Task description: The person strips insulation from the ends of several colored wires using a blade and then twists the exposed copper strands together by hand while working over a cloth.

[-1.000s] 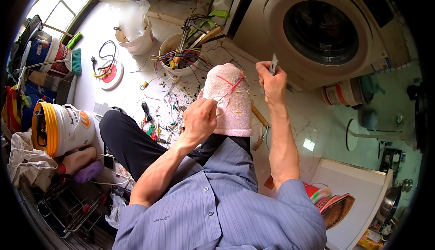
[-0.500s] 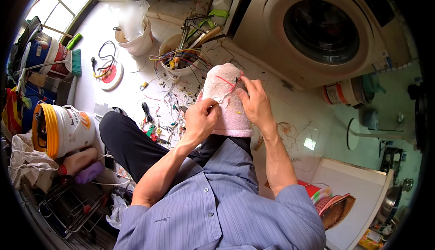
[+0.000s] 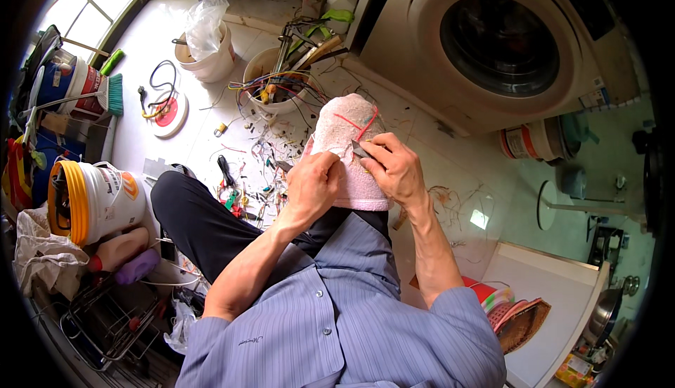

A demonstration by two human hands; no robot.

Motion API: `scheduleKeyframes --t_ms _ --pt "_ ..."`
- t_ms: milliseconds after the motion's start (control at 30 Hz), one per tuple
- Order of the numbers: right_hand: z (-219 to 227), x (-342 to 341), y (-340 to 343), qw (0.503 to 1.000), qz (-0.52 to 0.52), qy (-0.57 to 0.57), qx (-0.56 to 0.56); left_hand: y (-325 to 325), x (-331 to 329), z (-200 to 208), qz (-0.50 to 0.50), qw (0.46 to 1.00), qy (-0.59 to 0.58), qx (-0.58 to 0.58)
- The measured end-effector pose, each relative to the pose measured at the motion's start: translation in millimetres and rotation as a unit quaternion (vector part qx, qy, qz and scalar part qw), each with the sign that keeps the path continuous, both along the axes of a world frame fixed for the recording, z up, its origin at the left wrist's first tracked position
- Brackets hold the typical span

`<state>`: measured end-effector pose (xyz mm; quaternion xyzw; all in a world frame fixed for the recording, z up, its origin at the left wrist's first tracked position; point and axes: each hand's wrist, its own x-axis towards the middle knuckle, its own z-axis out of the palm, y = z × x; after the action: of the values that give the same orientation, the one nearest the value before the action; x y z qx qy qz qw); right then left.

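A pink towel [image 3: 330, 128] is draped over my raised knee. My left hand [image 3: 313, 185] is closed on the towel's left side, thumb and fingers pinched together; what they hold is too small to make out. From my right hand [image 3: 395, 166], closed in a pinch, a dark pointed blade [image 3: 359, 149] sticks out toward the left fingertips, just above the cloth. Red pieces of wire [image 3: 366, 126] lie on the towel beyond the blade. Most of the blade's handle, if it has one, is hidden by my fingers.
Wire scraps and small parts [image 3: 264, 166] litter the floor left of the towel. Beyond stand a bucket of wires and tools [image 3: 261, 68] and a bucket with a plastic bag [image 3: 218, 65]. A washing machine [image 3: 422, 50] is at the far right, a white bucket [image 3: 116, 191] at the left.
My right hand has drawn back from the red wire at the towel's upper right, nearer to my left hand; the blade now shows clearly. My left hand has hardly moved.
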<state>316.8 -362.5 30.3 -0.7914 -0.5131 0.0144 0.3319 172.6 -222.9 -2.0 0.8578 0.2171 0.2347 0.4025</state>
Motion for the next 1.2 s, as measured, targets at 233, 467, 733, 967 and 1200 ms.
scheduleKeyframes --t_ms 233,467,733,967,1200 --pt "-8 -5 -3 0.996 -0.054 0.055 0.051 1 -1 0 -0.004 1.0 0.004 -0.015" --pt "-3 -1 1 0.999 -0.025 0.024 0.017 2 -1 -2 -0.008 1.0 0.023 -0.008" --pt "-9 -5 3 0.999 -0.04 -0.01 0.022 4 -2 0 -0.023 0.999 0.028 -0.005" --pt "-11 -6 4 0.999 -0.049 -0.007 0.016 4 -3 4 -0.022 0.999 -0.029 0.031" --pt "-12 -12 5 0.997 -0.075 -0.014 0.033 5 -10 -4 -0.036 0.994 -0.063 0.078"
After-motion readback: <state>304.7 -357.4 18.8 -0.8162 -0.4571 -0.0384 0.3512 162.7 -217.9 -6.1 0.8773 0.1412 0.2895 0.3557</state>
